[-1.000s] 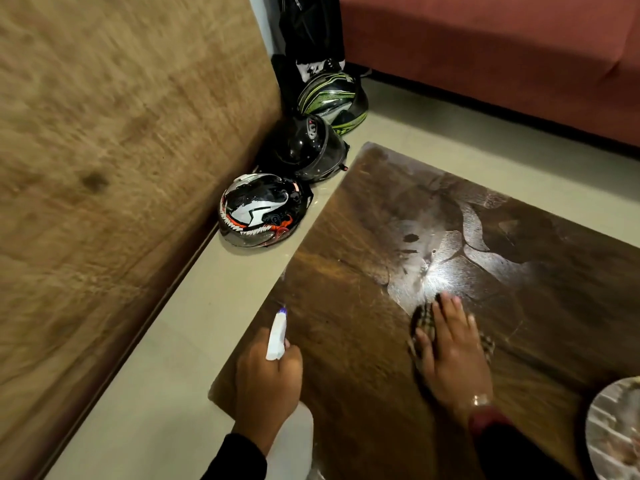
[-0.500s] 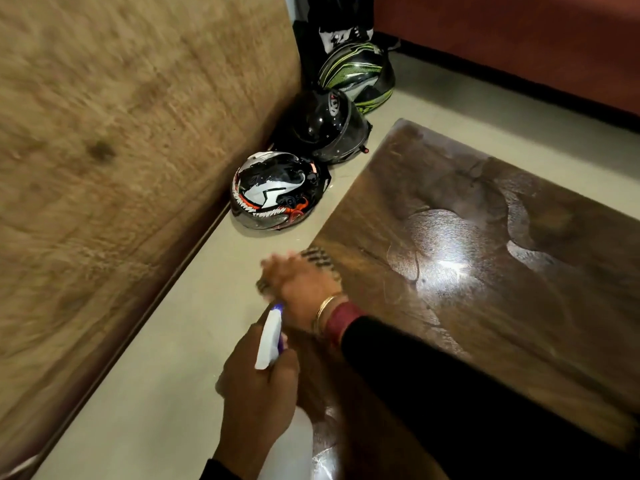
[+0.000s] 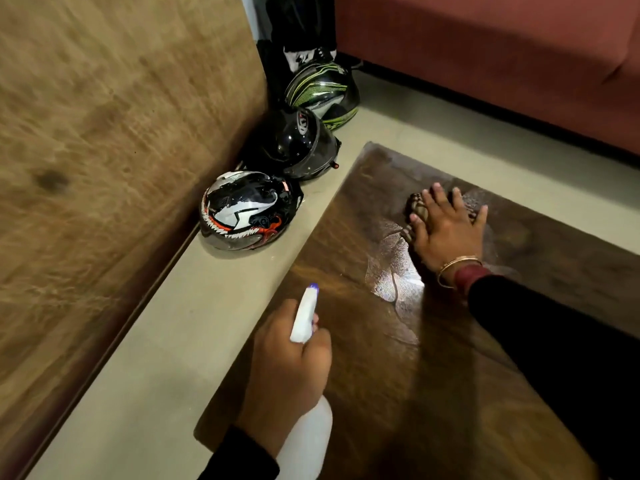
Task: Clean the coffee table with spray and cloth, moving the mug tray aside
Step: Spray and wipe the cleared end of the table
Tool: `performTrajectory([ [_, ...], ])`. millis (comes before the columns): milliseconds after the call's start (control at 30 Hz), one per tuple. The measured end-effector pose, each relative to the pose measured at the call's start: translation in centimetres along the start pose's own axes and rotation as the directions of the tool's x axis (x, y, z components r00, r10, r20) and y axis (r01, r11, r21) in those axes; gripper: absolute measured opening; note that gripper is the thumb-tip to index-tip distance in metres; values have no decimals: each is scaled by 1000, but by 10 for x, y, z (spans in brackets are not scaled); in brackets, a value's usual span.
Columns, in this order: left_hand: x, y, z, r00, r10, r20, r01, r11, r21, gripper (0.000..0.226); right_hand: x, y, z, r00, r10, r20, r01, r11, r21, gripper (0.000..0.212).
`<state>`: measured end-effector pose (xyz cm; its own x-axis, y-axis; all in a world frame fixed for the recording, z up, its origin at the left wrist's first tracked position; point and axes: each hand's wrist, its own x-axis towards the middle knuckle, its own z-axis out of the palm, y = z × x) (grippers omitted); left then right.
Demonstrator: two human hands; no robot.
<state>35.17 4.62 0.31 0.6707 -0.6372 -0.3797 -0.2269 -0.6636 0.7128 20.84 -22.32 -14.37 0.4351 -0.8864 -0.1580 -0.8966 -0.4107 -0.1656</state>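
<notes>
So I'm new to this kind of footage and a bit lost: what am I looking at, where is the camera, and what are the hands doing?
No machine here: a person wears one camera on the head, looking down at their own hands. The left hand grips a white spray bottle, its nozzle pointing forward over the table's near left corner. The right hand presses a checked cloth flat on the dark wooden coffee table, where wet streaks shine beside it. On the floor left of the table, three helmets line a wooden panel. A red sofa stands behind. No mug tray shows in this picture.
</notes>
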Motion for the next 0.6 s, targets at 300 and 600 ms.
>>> performTrajectory([
  [300, 36, 50, 19, 973, 78, 216, -104, 988, 113, 10, -223, -25, 41, 834, -544, 88, 544, 839, 21, 64],
  [600, 61, 75, 57, 958, 196, 211, -233, 958, 165, 19, -71, 76, 5, 923, 384, -13, -381, 920, 93, 70],
])
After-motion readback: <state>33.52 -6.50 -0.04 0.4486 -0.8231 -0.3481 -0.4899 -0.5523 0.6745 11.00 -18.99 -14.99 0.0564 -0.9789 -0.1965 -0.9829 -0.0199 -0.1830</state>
